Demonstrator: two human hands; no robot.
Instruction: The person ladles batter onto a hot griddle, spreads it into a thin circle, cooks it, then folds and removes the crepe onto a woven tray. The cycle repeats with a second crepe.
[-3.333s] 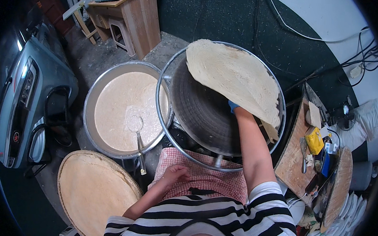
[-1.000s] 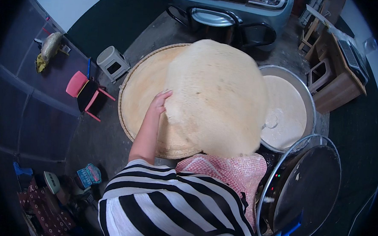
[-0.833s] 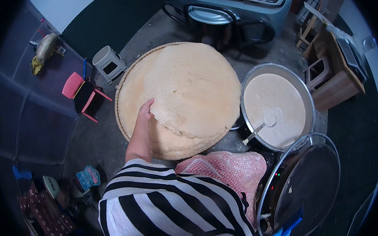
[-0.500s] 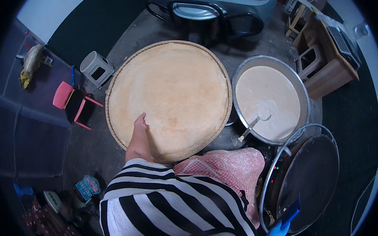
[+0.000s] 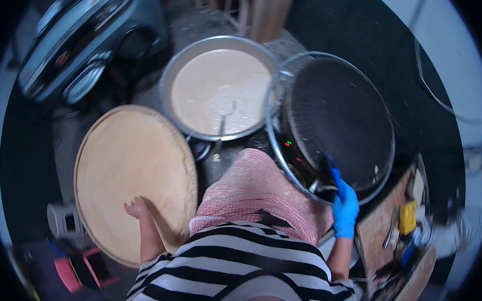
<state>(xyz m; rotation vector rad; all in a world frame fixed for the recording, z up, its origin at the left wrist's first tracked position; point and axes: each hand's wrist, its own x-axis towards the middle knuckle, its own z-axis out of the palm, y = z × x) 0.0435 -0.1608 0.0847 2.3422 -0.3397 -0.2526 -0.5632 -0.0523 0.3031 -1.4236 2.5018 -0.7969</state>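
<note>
My bare left hand (image 5: 134, 207) is over a wide round of pale, thin pancake (image 5: 134, 164) on a round tray with a woven rim (image 5: 77, 169). Its fingers are slightly curled and apart, with nothing in them; whether they touch the pancake I cannot tell. In a blue glove, my right hand (image 5: 346, 210) grips a blue scraper (image 5: 335, 174), whose blurred tip reaches over the near edge of a round black griddle (image 5: 341, 112). A few pale crumbs lie on the griddle's near right edge. Small red and green lights glow on the griddle's side.
Beyond my pink checked apron stands a metal basin (image 5: 166, 86) of pale batter (image 5: 217, 84), a ladle (image 5: 221, 127) resting in it. A metal ring (image 5: 269, 125) surrounds the griddle. At right, a wooden board (image 5: 381, 234) carries a yellow item (image 5: 407, 217). A pink chair (image 5: 68, 275) stands lower left.
The view has swung right, so the basin and griddle sit nearer the middle. My right hand has moved forward with the scraper along the griddle. My left hand stays over the pancake, fingers now more spread.
</note>
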